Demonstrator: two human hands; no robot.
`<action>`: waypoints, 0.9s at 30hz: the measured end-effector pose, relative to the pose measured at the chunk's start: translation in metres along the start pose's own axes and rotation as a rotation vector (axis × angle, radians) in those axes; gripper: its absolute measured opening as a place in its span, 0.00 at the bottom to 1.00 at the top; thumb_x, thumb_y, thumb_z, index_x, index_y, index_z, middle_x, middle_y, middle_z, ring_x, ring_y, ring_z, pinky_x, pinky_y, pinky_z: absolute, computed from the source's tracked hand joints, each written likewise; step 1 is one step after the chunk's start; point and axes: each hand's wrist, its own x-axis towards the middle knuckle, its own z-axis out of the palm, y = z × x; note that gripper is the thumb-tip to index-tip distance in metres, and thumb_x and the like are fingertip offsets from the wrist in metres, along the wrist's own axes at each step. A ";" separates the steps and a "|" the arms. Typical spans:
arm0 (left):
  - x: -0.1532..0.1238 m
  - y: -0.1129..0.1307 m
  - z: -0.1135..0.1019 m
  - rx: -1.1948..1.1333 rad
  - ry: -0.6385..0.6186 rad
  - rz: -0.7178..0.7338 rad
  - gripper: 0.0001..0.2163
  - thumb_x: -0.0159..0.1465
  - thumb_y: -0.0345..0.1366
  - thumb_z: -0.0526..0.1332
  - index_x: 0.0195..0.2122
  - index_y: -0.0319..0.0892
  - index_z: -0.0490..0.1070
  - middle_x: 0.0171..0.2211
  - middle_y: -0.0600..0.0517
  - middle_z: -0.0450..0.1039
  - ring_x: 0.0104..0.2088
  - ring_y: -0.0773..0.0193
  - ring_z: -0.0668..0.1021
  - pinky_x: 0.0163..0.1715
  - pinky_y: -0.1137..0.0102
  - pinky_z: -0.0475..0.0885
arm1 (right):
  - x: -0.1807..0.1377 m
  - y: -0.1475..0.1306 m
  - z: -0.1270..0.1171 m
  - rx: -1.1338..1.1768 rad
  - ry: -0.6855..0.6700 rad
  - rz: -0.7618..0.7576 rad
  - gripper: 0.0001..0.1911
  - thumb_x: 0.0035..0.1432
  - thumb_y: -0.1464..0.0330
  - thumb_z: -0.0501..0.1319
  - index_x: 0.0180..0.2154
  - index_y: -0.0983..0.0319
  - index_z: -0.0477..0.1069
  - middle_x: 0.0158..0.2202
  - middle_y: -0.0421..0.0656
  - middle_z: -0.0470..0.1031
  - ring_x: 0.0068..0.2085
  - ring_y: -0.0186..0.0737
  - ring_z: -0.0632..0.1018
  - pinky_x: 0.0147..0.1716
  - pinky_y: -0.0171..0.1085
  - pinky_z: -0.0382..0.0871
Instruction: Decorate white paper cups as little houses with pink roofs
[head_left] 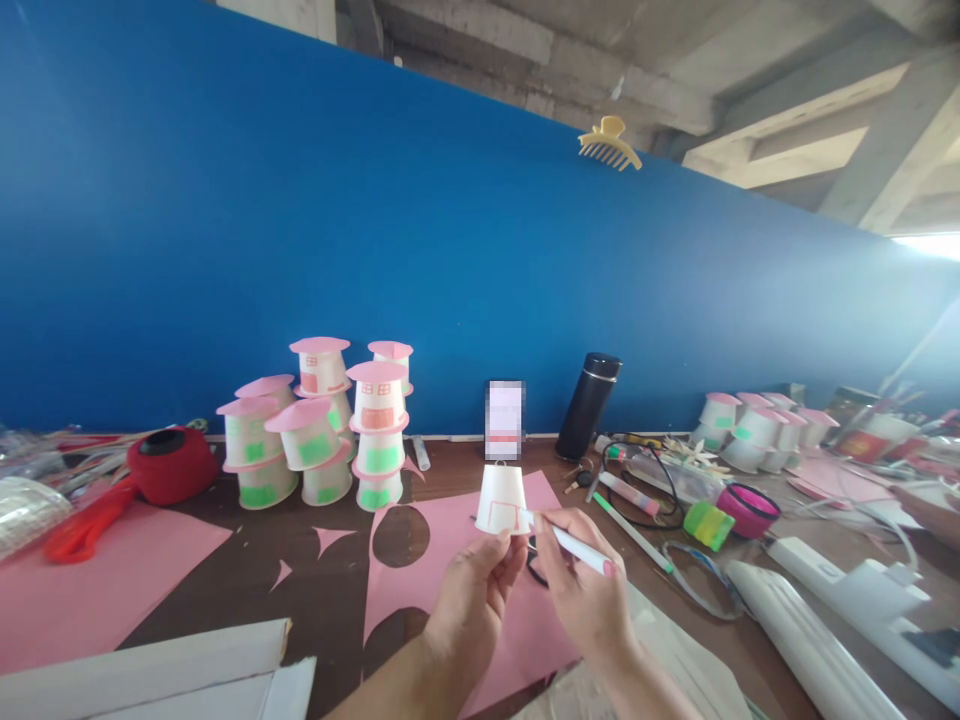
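Note:
My left hand (480,580) grips a small white paper cup (501,490) by its lower rim, the cup turned upside down with its wide mouth below. Thin red lines form a box shape on the cup's side. A white marker (574,548) with a pink-red end is pinched in my right hand (589,590), its tip at the cup's right side by the red lines. Under both hands lies a pink paper sheet (442,570) with round holes cut out. A dark object behind my fingers is mostly hidden.
Stacked cups with pink paper roofs (377,420) stand at the left. Ahead are a phone (505,415) and a black flask (589,405) against a blue partition (450,220). Rightward lie a green marker (634,532), a cable, tape rolls and a power strip (847,590).

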 end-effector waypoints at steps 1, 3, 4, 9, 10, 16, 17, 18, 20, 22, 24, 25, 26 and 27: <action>0.000 0.000 0.000 0.004 -0.006 -0.001 0.06 0.60 0.22 0.60 0.29 0.31 0.76 0.30 0.43 0.78 0.34 0.64 0.81 0.44 0.70 0.78 | 0.000 0.000 0.000 -0.004 0.000 -0.003 0.08 0.64 0.64 0.57 0.35 0.59 0.72 0.29 0.42 0.76 0.27 0.36 0.77 0.23 0.30 0.69; 0.001 -0.001 -0.001 0.010 -0.019 -0.001 0.05 0.60 0.22 0.61 0.30 0.30 0.77 0.31 0.43 0.78 0.35 0.64 0.81 0.45 0.70 0.77 | 0.000 0.001 0.000 -0.015 0.002 -0.018 0.08 0.64 0.64 0.57 0.34 0.59 0.71 0.29 0.42 0.76 0.28 0.37 0.77 0.24 0.30 0.70; 0.001 -0.001 -0.002 0.011 -0.022 0.001 0.05 0.60 0.22 0.61 0.30 0.30 0.77 0.31 0.43 0.78 0.35 0.64 0.81 0.45 0.69 0.77 | 0.001 0.001 0.000 -0.022 0.006 -0.026 0.08 0.64 0.64 0.57 0.34 0.59 0.71 0.29 0.42 0.75 0.28 0.37 0.77 0.24 0.30 0.69; 0.001 -0.002 -0.002 0.015 -0.019 -0.001 0.04 0.59 0.22 0.61 0.31 0.30 0.77 0.31 0.43 0.78 0.35 0.64 0.80 0.46 0.68 0.77 | 0.001 0.001 -0.001 -0.015 0.003 -0.024 0.08 0.64 0.64 0.57 0.34 0.59 0.71 0.29 0.41 0.75 0.29 0.37 0.77 0.24 0.31 0.69; 0.000 -0.002 -0.002 0.017 -0.022 0.001 0.04 0.59 0.22 0.61 0.31 0.30 0.77 0.31 0.43 0.78 0.35 0.64 0.80 0.46 0.69 0.77 | 0.001 0.002 -0.001 -0.010 -0.001 -0.025 0.08 0.64 0.64 0.57 0.34 0.59 0.71 0.29 0.41 0.75 0.30 0.38 0.78 0.25 0.31 0.69; 0.000 0.000 -0.001 0.020 -0.023 -0.004 0.06 0.60 0.23 0.61 0.27 0.31 0.76 0.31 0.43 0.77 0.36 0.64 0.80 0.46 0.70 0.77 | 0.002 0.002 -0.001 -0.010 -0.001 -0.054 0.07 0.64 0.66 0.57 0.34 0.59 0.70 0.29 0.41 0.74 0.32 0.38 0.78 0.28 0.31 0.70; 0.000 0.000 0.000 0.020 -0.018 -0.005 0.06 0.60 0.23 0.61 0.27 0.31 0.75 0.31 0.44 0.77 0.36 0.64 0.80 0.46 0.70 0.77 | 0.002 0.002 -0.001 -0.015 0.001 -0.061 0.07 0.64 0.66 0.57 0.34 0.59 0.71 0.29 0.41 0.74 0.32 0.38 0.78 0.29 0.31 0.70; 0.000 0.000 0.000 0.020 -0.015 -0.003 0.06 0.60 0.23 0.61 0.27 0.31 0.76 0.31 0.44 0.77 0.35 0.64 0.80 0.46 0.70 0.77 | 0.002 0.002 0.000 -0.019 0.003 -0.060 0.07 0.64 0.66 0.57 0.34 0.59 0.71 0.29 0.41 0.74 0.32 0.38 0.78 0.30 0.32 0.70; -0.001 0.000 0.000 0.019 -0.017 -0.001 0.05 0.60 0.23 0.61 0.29 0.31 0.76 0.31 0.44 0.77 0.35 0.64 0.80 0.45 0.69 0.77 | 0.001 0.003 0.000 -0.014 0.008 -0.049 0.06 0.64 0.66 0.58 0.34 0.59 0.71 0.29 0.40 0.74 0.32 0.38 0.78 0.32 0.32 0.70; -0.001 0.000 -0.001 0.018 -0.025 -0.001 0.05 0.60 0.23 0.61 0.30 0.30 0.77 0.30 0.44 0.77 0.35 0.64 0.80 0.45 0.70 0.77 | 0.000 0.003 0.000 0.007 0.006 -0.033 0.06 0.64 0.66 0.58 0.34 0.59 0.71 0.29 0.40 0.74 0.32 0.37 0.78 0.33 0.33 0.71; -0.002 0.000 -0.001 0.015 -0.036 -0.002 0.05 0.60 0.23 0.61 0.30 0.30 0.77 0.30 0.44 0.78 0.35 0.64 0.80 0.45 0.70 0.77 | 0.000 0.003 0.000 0.022 0.001 -0.029 0.06 0.64 0.66 0.58 0.34 0.59 0.71 0.29 0.40 0.74 0.32 0.37 0.78 0.34 0.33 0.71; -0.002 -0.001 -0.001 0.014 -0.039 -0.004 0.05 0.60 0.23 0.62 0.30 0.30 0.77 0.30 0.44 0.78 0.35 0.64 0.80 0.45 0.70 0.77 | 0.000 0.003 0.000 0.023 -0.001 -0.032 0.06 0.64 0.66 0.58 0.34 0.59 0.71 0.29 0.40 0.74 0.32 0.37 0.78 0.34 0.32 0.71; -0.002 -0.001 -0.001 0.012 -0.039 -0.005 0.05 0.60 0.23 0.62 0.30 0.31 0.77 0.30 0.44 0.78 0.35 0.64 0.80 0.45 0.70 0.77 | 0.000 0.003 0.000 0.019 -0.001 -0.034 0.06 0.64 0.66 0.58 0.34 0.59 0.71 0.29 0.40 0.74 0.32 0.37 0.78 0.33 0.32 0.71; -0.001 -0.001 -0.001 0.012 -0.035 -0.006 0.05 0.59 0.23 0.62 0.29 0.31 0.77 0.29 0.44 0.78 0.35 0.64 0.80 0.45 0.70 0.77 | 0.000 0.003 0.000 0.013 0.000 -0.038 0.06 0.64 0.66 0.58 0.33 0.59 0.71 0.28 0.39 0.74 0.32 0.37 0.78 0.33 0.32 0.71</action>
